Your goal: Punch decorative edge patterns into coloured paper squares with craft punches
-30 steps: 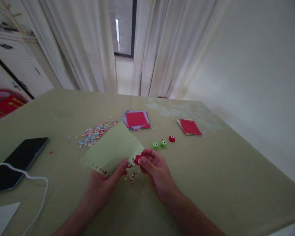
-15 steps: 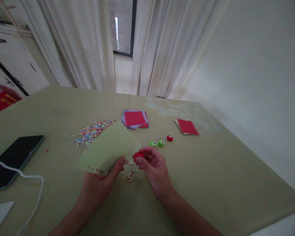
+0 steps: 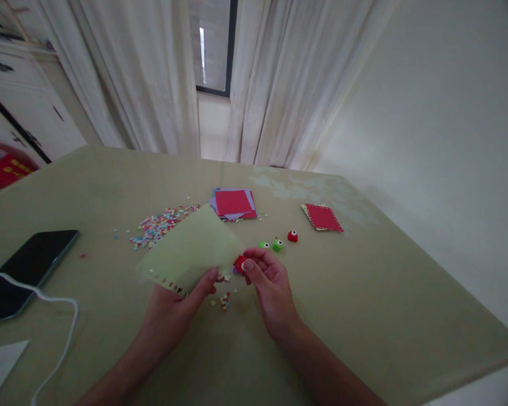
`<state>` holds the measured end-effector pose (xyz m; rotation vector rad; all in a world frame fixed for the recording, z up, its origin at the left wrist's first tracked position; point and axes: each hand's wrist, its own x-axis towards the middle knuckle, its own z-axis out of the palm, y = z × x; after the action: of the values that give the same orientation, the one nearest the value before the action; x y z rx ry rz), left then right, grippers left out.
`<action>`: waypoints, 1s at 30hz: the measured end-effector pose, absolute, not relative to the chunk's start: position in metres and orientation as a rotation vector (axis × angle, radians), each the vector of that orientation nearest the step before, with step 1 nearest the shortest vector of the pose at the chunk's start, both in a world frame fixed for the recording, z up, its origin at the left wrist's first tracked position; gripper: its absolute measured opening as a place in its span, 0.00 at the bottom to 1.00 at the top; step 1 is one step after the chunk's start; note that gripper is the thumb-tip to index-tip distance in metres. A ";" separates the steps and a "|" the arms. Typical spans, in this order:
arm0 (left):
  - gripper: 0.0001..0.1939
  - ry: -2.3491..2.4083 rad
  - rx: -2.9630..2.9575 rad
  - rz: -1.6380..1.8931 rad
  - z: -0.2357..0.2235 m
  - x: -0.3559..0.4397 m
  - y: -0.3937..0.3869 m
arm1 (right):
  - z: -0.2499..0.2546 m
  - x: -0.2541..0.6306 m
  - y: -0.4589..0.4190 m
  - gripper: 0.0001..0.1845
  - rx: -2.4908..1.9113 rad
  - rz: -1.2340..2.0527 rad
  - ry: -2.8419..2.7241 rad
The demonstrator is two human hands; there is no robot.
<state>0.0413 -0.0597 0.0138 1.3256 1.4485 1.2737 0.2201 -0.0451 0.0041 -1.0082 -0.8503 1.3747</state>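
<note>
My left hand (image 3: 182, 307) pinches a pale yellow-green sheet of paper (image 3: 190, 248) by its near edge, thumb on top. A row of small punched holes runs along that edge. Between the thumb and fingers of my right hand (image 3: 271, 285) is a small red paper punch (image 3: 240, 264), partly covered by the fingers, at the sheet's right corner. Below the hands lie a few punched paper bits (image 3: 224, 300). Just beyond my right hand stand a green punch with an eye (image 3: 278, 245), another green one (image 3: 264, 245) and a red one (image 3: 293, 236).
A heap of coloured confetti (image 3: 161, 225) lies behind the sheet, beside a stack of coloured paper squares (image 3: 232, 203). Red paper with a punched border (image 3: 325, 218) rests at the right. On the left are a phone (image 3: 29, 270), a white cable (image 3: 70, 327) and white paper (image 3: 0, 366).
The red punch in my right hand has turned and shifted slightly right and up. The sheet in my left hand has tilted a little and moved slightly right.
</note>
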 end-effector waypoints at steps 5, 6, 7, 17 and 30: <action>0.16 1.451 1.310 1.235 0.014 0.040 -0.058 | 0.003 0.221 -0.045 0.24 -0.991 1.409 -0.799; 0.16 1.452 1.305 1.227 0.014 0.039 -0.057 | 0.003 0.221 -0.045 0.24 -0.988 1.421 -0.797; 0.16 1.452 1.300 1.220 0.013 0.039 -0.057 | 0.003 0.221 -0.045 0.24 -0.986 1.432 -0.794; 0.14 1.481 1.325 1.234 0.012 0.041 -0.059 | 0.005 0.219 -0.044 0.24 -0.933 1.490 -0.669; 0.13 1.439 1.298 1.222 0.014 0.041 -0.060 | 0.005 0.219 -0.045 0.25 -0.954 1.531 -0.680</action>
<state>0.0412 -0.0598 0.0140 1.2978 1.4389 1.2223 0.2192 -0.0445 0.0046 -0.9544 -0.6799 1.5305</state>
